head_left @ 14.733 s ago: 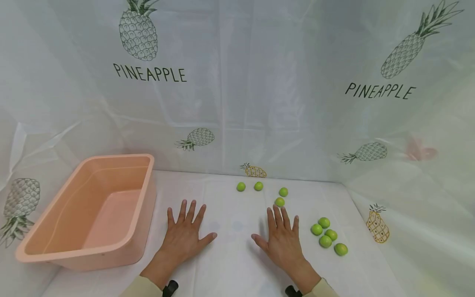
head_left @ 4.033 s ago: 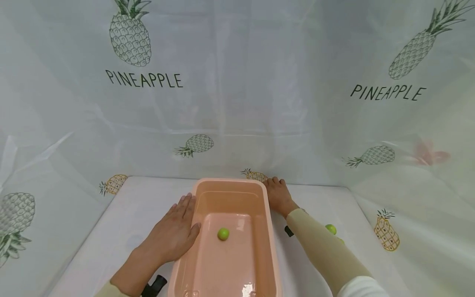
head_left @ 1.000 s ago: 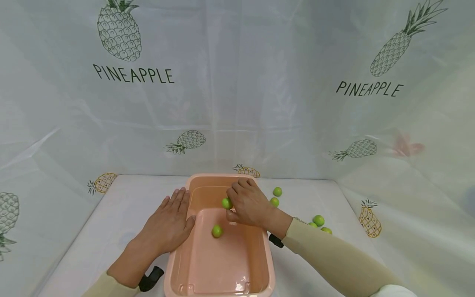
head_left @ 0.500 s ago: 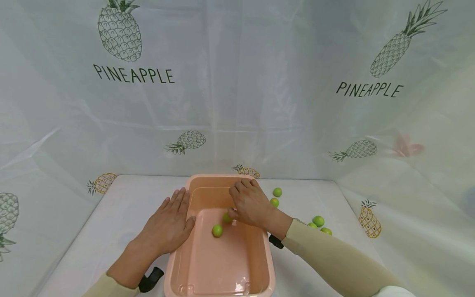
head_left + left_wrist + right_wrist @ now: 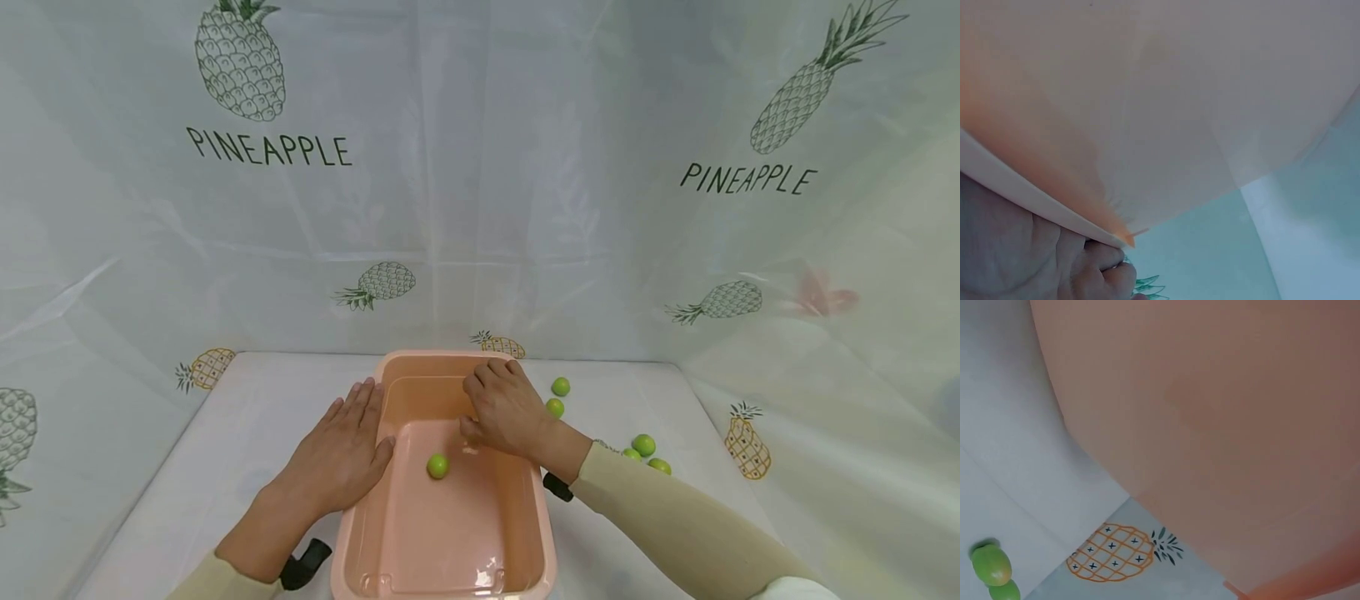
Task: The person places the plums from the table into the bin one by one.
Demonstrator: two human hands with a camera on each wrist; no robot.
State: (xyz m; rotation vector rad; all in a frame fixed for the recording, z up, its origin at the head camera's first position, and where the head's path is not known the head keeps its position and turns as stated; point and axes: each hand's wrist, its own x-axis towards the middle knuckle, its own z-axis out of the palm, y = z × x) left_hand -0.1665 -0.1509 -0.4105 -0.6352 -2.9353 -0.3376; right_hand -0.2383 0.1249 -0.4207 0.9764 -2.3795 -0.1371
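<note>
A peach-coloured plastic basin [image 5: 442, 533] stands lengthwise in front of me, with one small green lime [image 5: 438, 466] visible on its floor. My left hand [image 5: 341, 450] rests along the left rim, fingers straight and together. In the left wrist view, that hand [image 5: 1029, 250] lies against the basin's outer edge [image 5: 1022, 181]. Over the right side of the basin hangs my right hand [image 5: 506, 408], its fingers loosely bent and no fruit visible in them. It hides part of the basin floor. The right wrist view shows mostly the basin wall [image 5: 1210, 425], not the fingers.
Beyond the right rim lie two limes [image 5: 561, 387], also seen as limes [image 5: 991, 565] in the right wrist view. More limes [image 5: 643, 445] sit further right, partly behind the right sleeve [image 5: 660, 508]. A pineapple-print sheet [image 5: 480, 183] rises behind the white table [image 5: 285, 392].
The basin earlier moved from the left to the middle. My right hand brought a second lime over it and let go; the lime dropped in and is now out of sight beneath the hand.
</note>
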